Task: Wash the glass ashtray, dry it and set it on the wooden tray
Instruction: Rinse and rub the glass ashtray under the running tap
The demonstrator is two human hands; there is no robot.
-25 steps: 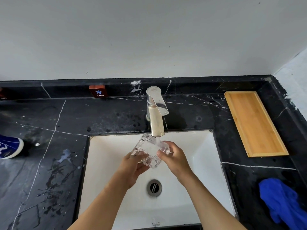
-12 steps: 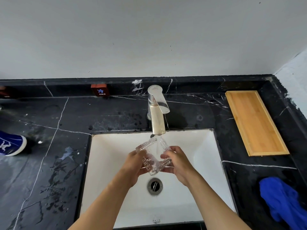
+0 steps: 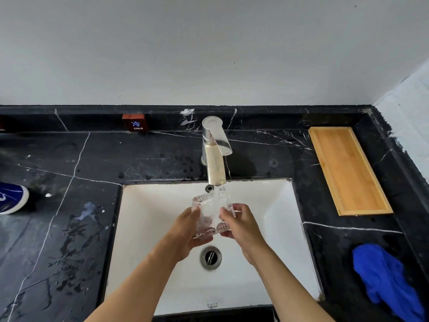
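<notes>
The clear cut-glass ashtray (image 3: 210,211) is held over the white sink (image 3: 274,205), directly under the faucet spout (image 3: 216,168), and water runs onto it. My left hand (image 3: 188,231) grips its left side and underside. My right hand (image 3: 241,225) grips its right edge. The ashtray is tilted with its hollow facing me. The empty wooden tray (image 3: 348,170) lies on the black marble counter at the back right.
A crumpled blue cloth (image 3: 387,280) lies on the counter at the front right. A drain (image 3: 210,256) sits in the sink below my hands. A blue-and-white object (image 3: 10,198) is at the left edge. A red "COLD" label (image 3: 135,123) is on the backsplash. Water spots the counter left of the sink.
Both hands have turned the ashtray under the stream, from a corner-up tilt to its hollow facing me. The hands stayed under the spout.
</notes>
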